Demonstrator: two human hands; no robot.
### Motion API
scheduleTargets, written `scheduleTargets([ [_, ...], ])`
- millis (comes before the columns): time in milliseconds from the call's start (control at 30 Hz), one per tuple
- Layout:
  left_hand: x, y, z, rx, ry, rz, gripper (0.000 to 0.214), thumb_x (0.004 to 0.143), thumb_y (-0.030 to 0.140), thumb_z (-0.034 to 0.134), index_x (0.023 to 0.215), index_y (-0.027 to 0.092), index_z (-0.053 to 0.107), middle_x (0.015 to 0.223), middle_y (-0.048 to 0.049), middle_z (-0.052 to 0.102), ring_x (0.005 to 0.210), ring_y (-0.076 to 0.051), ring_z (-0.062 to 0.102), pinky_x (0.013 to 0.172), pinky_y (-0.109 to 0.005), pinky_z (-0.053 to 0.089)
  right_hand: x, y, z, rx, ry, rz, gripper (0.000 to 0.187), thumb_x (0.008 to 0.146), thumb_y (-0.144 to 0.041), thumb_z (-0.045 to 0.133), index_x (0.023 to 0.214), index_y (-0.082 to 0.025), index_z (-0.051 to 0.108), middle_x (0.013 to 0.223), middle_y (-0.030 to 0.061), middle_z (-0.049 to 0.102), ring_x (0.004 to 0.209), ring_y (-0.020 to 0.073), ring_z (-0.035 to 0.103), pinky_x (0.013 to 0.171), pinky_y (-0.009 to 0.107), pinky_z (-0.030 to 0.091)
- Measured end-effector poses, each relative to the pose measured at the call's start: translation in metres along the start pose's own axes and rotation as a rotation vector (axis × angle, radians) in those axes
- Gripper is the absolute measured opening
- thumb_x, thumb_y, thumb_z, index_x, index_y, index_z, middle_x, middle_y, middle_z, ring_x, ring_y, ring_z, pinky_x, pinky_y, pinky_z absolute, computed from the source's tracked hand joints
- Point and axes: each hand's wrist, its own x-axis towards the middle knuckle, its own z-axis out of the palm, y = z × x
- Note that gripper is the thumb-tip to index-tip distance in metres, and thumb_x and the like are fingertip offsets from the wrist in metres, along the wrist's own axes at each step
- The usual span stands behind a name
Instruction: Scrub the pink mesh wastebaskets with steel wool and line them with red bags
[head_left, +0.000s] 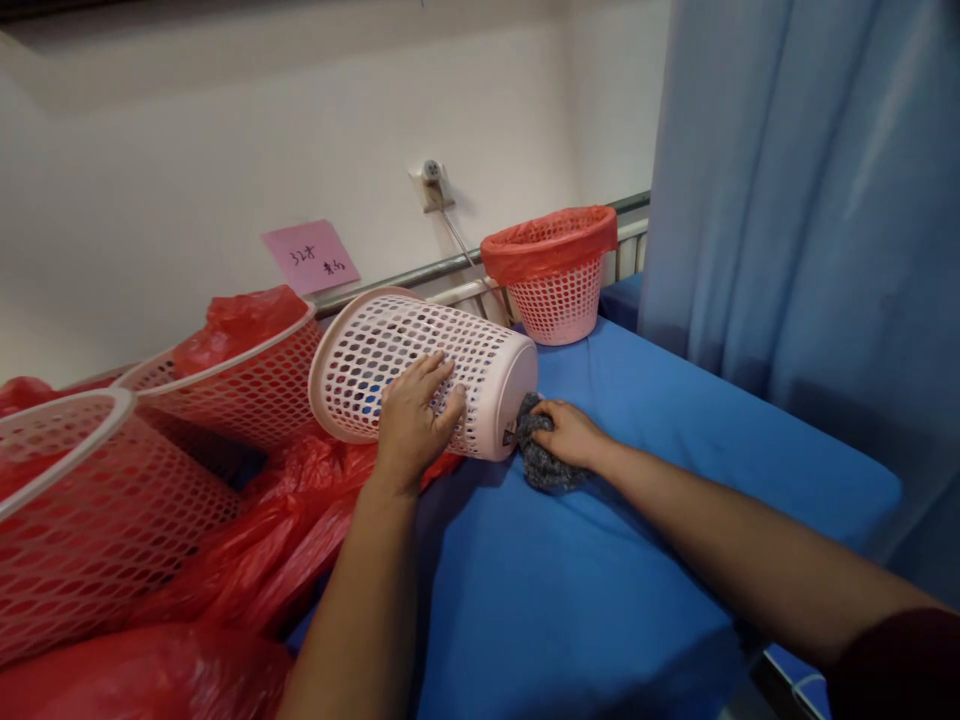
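From here the basket [469,355] lies lengthwise, left to right — left hand [416,418] spread on its wall, right hand [568,432] clutching a cloth [546,468] at its base.

A room resembling a hospital or care ward. The main evidence is the bed [712,425], narrow and covered by a smooth, plain blue sheet [502,600], with a metal rail [442,268] along the wall side. A blue curtain [727,200] hangs in full-length folds at the right, as at a ward bedside. On the bare pale wall [187,170], a pink note [311,257] bears handwriting beginning "32", consistent with a bed label; beside it, a socket [433,185] holds a plug with a cord [459,235].
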Motion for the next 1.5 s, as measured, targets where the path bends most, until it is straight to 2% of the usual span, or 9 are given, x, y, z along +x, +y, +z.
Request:
scheduleTargets([
  [133, 0.001, 0.001, 0.001, -0.004, -0.004, 0.001, 0.042, 0.094, 0.039, 0.051, 0.126, 0.021, 0.071, 0.142, -0.0103, 0.065, 0.135, -0.030, 0.058, 0.116, -0.054, 0.042, 0.015, 0.003, -0.005, 0.042, 0.117, 0.014, 0.038, 0.079, -0.025, 0.073, 0.116, -0.019, 0.069, 0.115, 0.0110, 0.070, 0.108, 0.0264, 0.067, 0.100, 0.044, 0.052],
  [333, 0.002, 0.000, 0.002, 0.007, -0.006, -0.001, 0.043, 0.093, 0.039, 0.051, 0.126, 0.020, 0.071, 0.142, -0.0112, 0.065, 0.134, -0.031, 0.058, 0.116, -0.054, 0.043, 0.008, -0.007, -0.015, 0.151, 0.186, -0.324, 0.045, 0.076, -0.022, 0.071, 0.121, -0.024, 0.067, 0.122, 0.0062, 0.066, 0.117, 0.0232, 0.063, 0.109, 0.042, 0.047],
  [500, 0.001, -0.001, 0.003, 0.013, 0.009, 0.000, 0.044, 0.093, 0.040, 0.051, 0.126, 0.018, 0.071, 0.142, -0.0125, 0.065, 0.135, -0.031, 0.058, 0.115, -0.054, 0.043, 0.008, -0.007, -0.007, 0.039, 0.169, -0.059, 0.038, 0.078, -0.021, 0.068, 0.116, -0.019, 0.070, 0.111, 0.0104, 0.069, 0.106, 0.0269, 0.067, 0.101, 0.048, 0.052],
  [667, 0.001, -0.001, 0.004, 0.015, 0.011, 0.014, 0.042, 0.094, 0.040, 0.051, 0.125, 0.019, 0.071, 0.142, -0.0117, 0.065, 0.135, -0.029, 0.058, 0.116, -0.053, 0.043, 0.005, -0.011, -0.008, 0.081, 0.208, -0.234, 0.043, 0.080, -0.026, 0.070, 0.123, -0.022, 0.067, 0.120, 0.0077, 0.068, 0.116, 0.0242, 0.064, 0.107, 0.041, 0.049],
  [933, 0.001, 0.000, 0.005, 0.006, 0.010, -0.005, 0.041, 0.094, 0.040, 0.052, 0.127, 0.023, 0.070, 0.143, -0.0081, 0.065, 0.137, -0.030, 0.056, 0.117, -0.055, 0.041, 0.022, -0.002, -0.006, 0.026, 0.177, -0.006, 0.032, 0.076, -0.022, 0.073, 0.107, -0.026, 0.073, 0.101, 0.0044, 0.074, 0.095, 0.0243, 0.071, 0.095, 0.042, 0.056],
  [1100, 0.001, 0.000, 0.007, 0.034, 0.023, 0.007, 0.043, 0.094, 0.040, 0.051, 0.126, 0.020, 0.071, 0.143, -0.0107, 0.064, 0.136, -0.030, 0.057, 0.116, -0.054, 0.042, 0.014, -0.021, -0.024, 0.131, 0.302, -0.324, 0.042, 0.083, -0.025, 0.065, 0.124, -0.022, 0.066, 0.125, 0.0088, 0.065, 0.121, 0.0245, 0.061, 0.110, 0.043, 0.047],
  [1200, 0.000, -0.002, 0.007, 0.031, 0.028, 0.024, 0.044, 0.094, 0.039, 0.051, 0.126, 0.016, 0.071, 0.142, -0.0139, 0.065, 0.135, -0.030, 0.057, 0.116, -0.052, 0.042, -0.006, -0.032, -0.030, 0.144, 0.174, -0.561, 0.040, 0.079, -0.021, 0.065, 0.119, -0.024, 0.067, 0.113, 0.0066, 0.063, 0.109, 0.0234, 0.063, 0.101, 0.041, 0.052],
  [1300, 0.000, -0.003, 0.007, 0.010, 0.023, 0.025, 0.043, 0.094, 0.039, 0.051, 0.125, 0.018, 0.071, 0.143, -0.0121, 0.065, 0.136, -0.028, 0.057, 0.118, -0.051, 0.042, -0.019, -0.036, -0.029, 0.098, -0.043, -0.609, 0.037, 0.075, -0.015, 0.063, 0.111, -0.025, 0.068, 0.102, 0.0035, 0.061, 0.093, 0.0203, 0.064, 0.088, 0.036, 0.055],
  [1500, 0.000, -0.002, 0.008, 0.003, 0.012, 0.010, 0.041, 0.092, 0.038, 0.053, 0.125, 0.020, 0.070, 0.143, -0.0098, 0.064, 0.137, -0.028, 0.056, 0.118, -0.052, 0.042, -0.019, -0.037, -0.026, 0.091, 0.034, -0.577, 0.034, 0.077, -0.015, 0.062, 0.109, -0.024, 0.066, 0.102, 0.0039, 0.060, 0.094, 0.0206, 0.062, 0.089, 0.037, 0.054],
])
